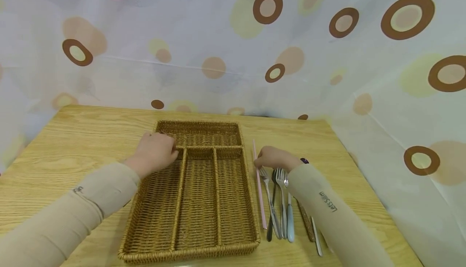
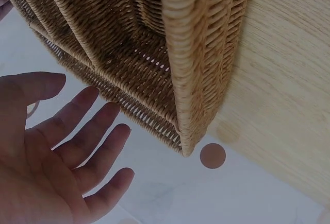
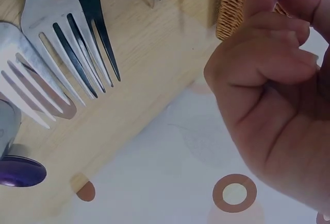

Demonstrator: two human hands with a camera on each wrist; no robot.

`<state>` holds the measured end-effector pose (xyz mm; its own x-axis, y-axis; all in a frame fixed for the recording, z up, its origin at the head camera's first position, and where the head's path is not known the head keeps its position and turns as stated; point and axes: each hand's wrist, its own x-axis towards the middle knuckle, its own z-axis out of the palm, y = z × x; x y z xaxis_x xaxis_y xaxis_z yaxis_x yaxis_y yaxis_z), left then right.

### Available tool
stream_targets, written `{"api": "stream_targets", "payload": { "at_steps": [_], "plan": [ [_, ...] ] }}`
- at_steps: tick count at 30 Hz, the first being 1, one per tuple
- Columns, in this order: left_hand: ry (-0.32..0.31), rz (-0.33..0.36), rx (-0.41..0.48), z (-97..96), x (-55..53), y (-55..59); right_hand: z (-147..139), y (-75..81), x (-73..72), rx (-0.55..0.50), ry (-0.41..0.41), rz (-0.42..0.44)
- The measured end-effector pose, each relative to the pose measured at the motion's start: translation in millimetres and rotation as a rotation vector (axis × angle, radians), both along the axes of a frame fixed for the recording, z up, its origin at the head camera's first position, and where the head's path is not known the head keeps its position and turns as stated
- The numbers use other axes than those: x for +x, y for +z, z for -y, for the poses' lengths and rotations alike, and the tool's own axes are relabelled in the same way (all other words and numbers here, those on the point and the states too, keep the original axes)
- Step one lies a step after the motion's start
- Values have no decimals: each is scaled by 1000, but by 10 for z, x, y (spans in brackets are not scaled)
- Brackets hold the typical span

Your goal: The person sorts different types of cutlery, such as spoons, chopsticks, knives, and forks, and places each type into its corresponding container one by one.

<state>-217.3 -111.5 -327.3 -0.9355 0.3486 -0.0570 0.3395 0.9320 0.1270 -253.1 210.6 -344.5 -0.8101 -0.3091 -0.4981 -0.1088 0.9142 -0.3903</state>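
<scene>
A wicker basket (image 1: 198,251) with dividers lies in the middle of the table. My left hand (image 1: 154,151) is over its left side, and the left wrist view has the fingers spread and relaxed with nothing in them. Right of the basket, my right hand (image 1: 271,157) pinches a long thin pink chopstick (image 1: 261,202) between thumb and fingertip, partway along it. The chopstick runs alongside the basket's right wall. Close by, under the right forearm, lies a row of forks (image 3: 56,23), a spoon (image 1: 285,182) and other cutlery, partly hidden by the sleeve.
Farther right on the table (image 1: 91,133) are a brown speckled handle (image 1: 307,222) and a thin metal handle (image 1: 316,238). A light blue handle (image 1: 290,222) lies beside the forks. A patterned sheet (image 1: 204,36) with brown circles hangs behind the table and along its right side.
</scene>
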Motion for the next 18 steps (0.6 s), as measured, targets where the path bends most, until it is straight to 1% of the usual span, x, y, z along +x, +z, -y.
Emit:
{"api": "stream_targets", "payload": {
  "at_steps": [6, 11, 18],
  "plan": [
    [1, 16, 16, -51, -8, -27, -12, 85, 6, -31, -29, 43],
    [2, 25, 24, -94, -12, -38, -14, 134, 13, -79, -55, 73],
    [-1, 46, 50, -135, 5, -21, 24, 175, 45, -133, -115, 99]
  ]
}}
